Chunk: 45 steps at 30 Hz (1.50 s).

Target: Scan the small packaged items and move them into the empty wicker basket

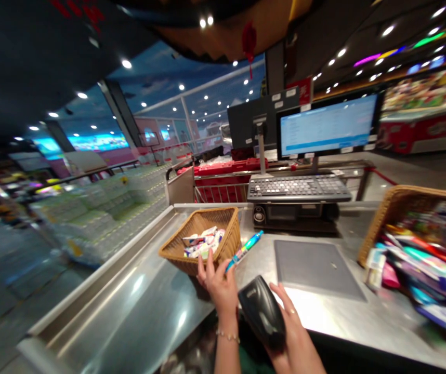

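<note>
One black scanner (262,311) is sitting in our right hand (291,332), nearest to us, with fingers curling around its body and its broad head pointing far and left. We are judging it stiff, fairly light and somewhat slick, so we are favouring a hold around its near end.

Just to the left, our left hand (221,291) is standing partly open, fingers spreading by the near side of a small wicker basket (184,264). Its thumb and forefinger are lying at the near end of a slim blue stick (246,250); we are unable to tell whether they are pinching it. The stick is slanting far and right, just beside the basket. We are expecting it to be very light, stiff and slippery, and safest to take by its middle. The basket is holding small pale packets (205,243), probably light and easily creased.

Underneath, the metal counter (129,317) is shining, probably smooth enough for things to slide. A gray mat (316,265) is lying flat to the right; beyond it, a larger basket (375,223) is standing among colourful packages (429,270).

Farther away, a keyboard (299,187) is resting before a lit screen (326,127), and ceiling lights (127,64) are glowing over a blurred shop.
</note>
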{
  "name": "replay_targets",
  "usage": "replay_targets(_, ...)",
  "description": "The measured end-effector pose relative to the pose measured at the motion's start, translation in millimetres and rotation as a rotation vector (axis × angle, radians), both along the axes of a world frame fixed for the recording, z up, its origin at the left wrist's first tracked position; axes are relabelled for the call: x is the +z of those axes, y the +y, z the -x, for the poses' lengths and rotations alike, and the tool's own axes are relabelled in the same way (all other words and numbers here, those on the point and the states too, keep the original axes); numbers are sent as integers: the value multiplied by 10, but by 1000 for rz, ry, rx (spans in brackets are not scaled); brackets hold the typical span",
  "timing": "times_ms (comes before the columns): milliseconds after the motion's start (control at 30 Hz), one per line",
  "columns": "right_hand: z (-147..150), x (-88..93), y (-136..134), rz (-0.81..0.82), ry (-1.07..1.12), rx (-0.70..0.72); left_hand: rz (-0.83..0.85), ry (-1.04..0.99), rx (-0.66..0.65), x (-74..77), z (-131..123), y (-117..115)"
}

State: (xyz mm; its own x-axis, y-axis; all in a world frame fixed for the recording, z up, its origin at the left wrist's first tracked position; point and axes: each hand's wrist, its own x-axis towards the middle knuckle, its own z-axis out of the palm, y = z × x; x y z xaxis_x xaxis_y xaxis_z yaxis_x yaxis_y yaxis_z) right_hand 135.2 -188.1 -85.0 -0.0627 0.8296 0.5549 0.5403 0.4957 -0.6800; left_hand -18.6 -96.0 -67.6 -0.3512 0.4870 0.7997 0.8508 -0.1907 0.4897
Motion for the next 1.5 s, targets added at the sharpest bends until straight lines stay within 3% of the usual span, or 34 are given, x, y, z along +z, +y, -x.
replay_targets(500,143,16,7,-16,-85,42,-11,26,25,-117,259,51)
replay_targets(867,178,-72,14,-24,-61,52,4,-61,48,16,226,41)
replay_targets(1133,186,-89,19,2,6,6,16,-105,48,18,277,82)
replay_targets(1500,138,-107,46,-28,-93,74,3,-117,103,24,370,168)
